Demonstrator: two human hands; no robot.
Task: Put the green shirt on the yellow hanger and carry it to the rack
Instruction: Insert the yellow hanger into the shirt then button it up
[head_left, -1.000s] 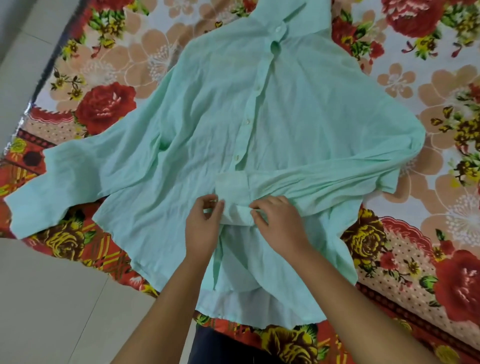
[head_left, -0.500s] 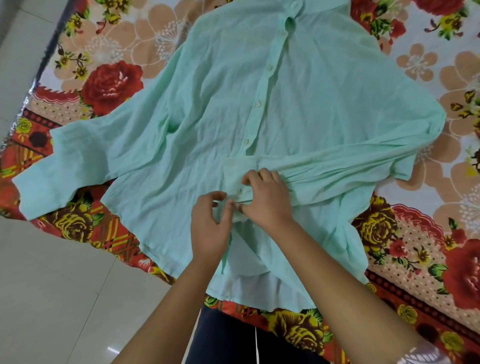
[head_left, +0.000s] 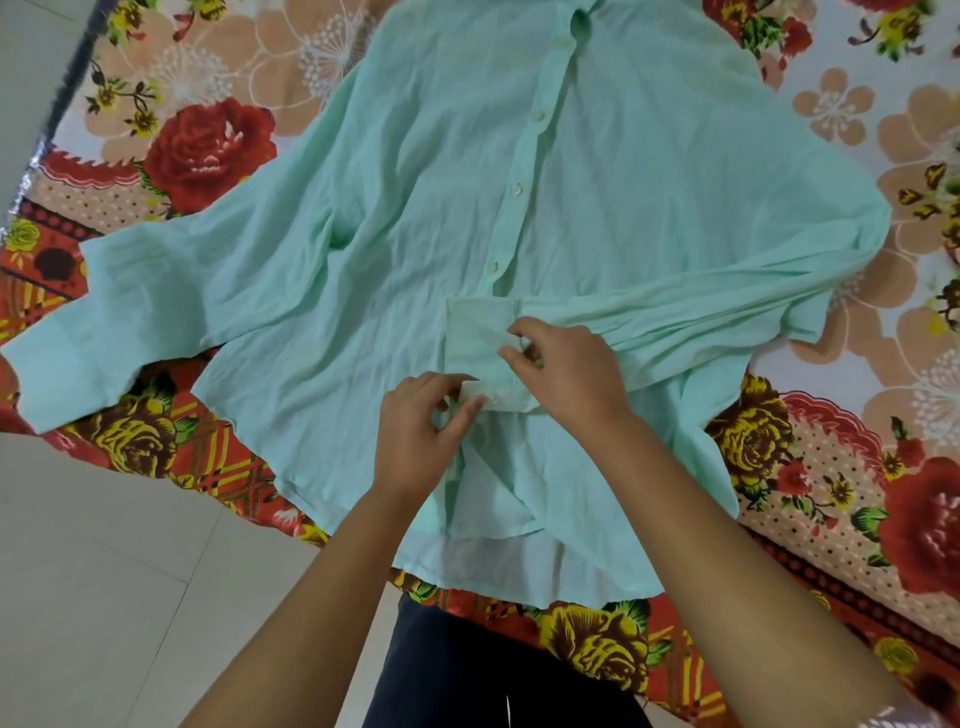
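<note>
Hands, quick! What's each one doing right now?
Left hand: closed, pinching the lower edge of the cuff.
Right hand: closed, pinching the same cuff, on top of the shirt.

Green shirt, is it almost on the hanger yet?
Not yet. Done: the green shirt lies spread flat on the flowery bedcover, front up. In hand: the left hand and right hand pinch the cuff of the sleeve lying across its front. Left: no hanger or rack shows, so hanging and carrying remain.
</note>
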